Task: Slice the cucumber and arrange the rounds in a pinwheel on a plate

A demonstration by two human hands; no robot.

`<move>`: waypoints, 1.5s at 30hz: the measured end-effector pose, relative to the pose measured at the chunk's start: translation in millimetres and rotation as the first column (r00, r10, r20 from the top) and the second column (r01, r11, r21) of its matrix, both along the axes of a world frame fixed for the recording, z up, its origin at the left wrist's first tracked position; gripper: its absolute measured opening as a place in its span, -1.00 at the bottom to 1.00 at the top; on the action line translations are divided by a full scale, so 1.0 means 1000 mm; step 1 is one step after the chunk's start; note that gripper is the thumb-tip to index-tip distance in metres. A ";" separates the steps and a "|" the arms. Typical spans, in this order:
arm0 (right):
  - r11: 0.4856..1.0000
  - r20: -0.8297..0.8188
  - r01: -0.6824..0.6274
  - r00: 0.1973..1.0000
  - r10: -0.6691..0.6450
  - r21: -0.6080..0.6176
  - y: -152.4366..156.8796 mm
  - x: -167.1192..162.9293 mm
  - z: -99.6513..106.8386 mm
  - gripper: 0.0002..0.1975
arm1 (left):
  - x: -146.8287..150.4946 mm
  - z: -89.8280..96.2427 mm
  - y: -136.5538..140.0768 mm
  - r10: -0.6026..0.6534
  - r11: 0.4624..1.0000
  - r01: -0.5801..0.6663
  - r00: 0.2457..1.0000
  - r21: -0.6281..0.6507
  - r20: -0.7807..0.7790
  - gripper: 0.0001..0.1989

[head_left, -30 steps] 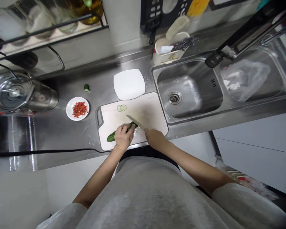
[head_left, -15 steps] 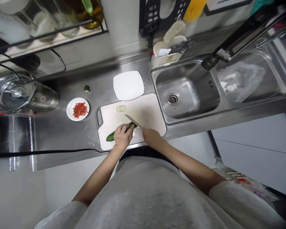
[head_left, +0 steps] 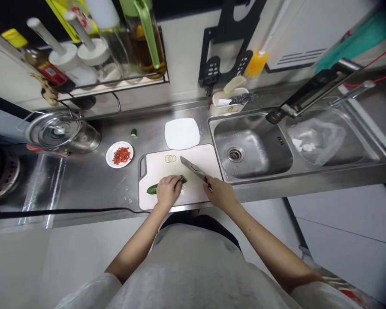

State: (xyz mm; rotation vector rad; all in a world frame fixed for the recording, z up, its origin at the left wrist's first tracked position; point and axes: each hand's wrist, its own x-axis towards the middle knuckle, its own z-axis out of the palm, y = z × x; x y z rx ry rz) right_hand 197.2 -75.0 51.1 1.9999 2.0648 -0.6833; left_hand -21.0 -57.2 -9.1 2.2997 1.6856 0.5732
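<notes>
Left hand (head_left: 167, 192) closed over the cucumber (head_left: 152, 189), holding it on the cutting board (head_left: 199, 159). Skin dark green, glossy, both ends showing past my fingers. Right hand (head_left: 221, 194) wrapped round the knife (head_left: 188, 162) handle, blade angled away from me; oval patch on it, can't identify. Beyond left grip: two pale, green-rimmed slices (head_left: 170, 159), overlapping. Far beyond, left: yellow-capped bottle (head_left: 35, 56), red label (head_left: 53, 74), text too small to read.

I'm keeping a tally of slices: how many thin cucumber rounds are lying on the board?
2: the left round and the right round, overlapping near the far edge of the cutting board. Others could be hidden beneath the left hand.
</notes>
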 end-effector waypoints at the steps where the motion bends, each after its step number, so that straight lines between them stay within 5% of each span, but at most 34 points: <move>1: 0.999 0.017 -0.005 1.000 0.004 0.033 0.000 0.003 0.001 -0.57 | 0.000 0.001 0.002 0.002 1.000 -0.002 1.000 -0.024 0.009 -0.77; 8: 0.981 0.129 -0.082 0.990 0.059 0.177 -0.004 0.016 -0.005 -0.52 | -0.003 0.009 0.014 0.025 0.983 -0.024 1.000 -0.182 0.006 -0.71; 13: 0.967 0.172 -0.162 0.977 0.129 0.196 -0.007 0.018 -0.005 -0.49 | 0.005 0.016 0.021 0.137 0.982 -0.116 0.981 -0.149 0.138 -0.64; 21: 0.959 0.189 -0.244 0.958 0.215 0.146 -0.008 0.014 0.009 -0.48 | 0.038 0.034 0.041 -0.108 0.987 0.115 0.991 -0.108 0.076 -0.72; 29: 0.952 0.182 -0.243 0.961 0.210 0.184 -0.012 0.025 0.002 -0.53 | 0.048 0.038 0.043 -0.163 0.964 0.186 0.978 -0.191 0.132 -0.84; 33: 0.959 0.189 -0.192 0.970 0.153 0.207 -0.014 0.035 -0.001 -0.56 | 0.046 0.036 0.055 0.055 0.939 -0.002 0.988 -0.345 0.143 -0.85; 38: 0.969 0.189 -0.083 0.981 0.039 0.231 -0.018 0.051 -0.002 -0.59 | 0.031 0.021 0.085 0.356 0.821 -0.314 0.935 -0.477 -0.004 -0.82; 45: 0.973 0.135 -0.043 0.991 0.013 0.226 -0.024 0.057 -0.006 -0.59 | 0.020 0.001 0.110 0.412 0.790 -0.413 0.905 -0.454 -0.107 -0.78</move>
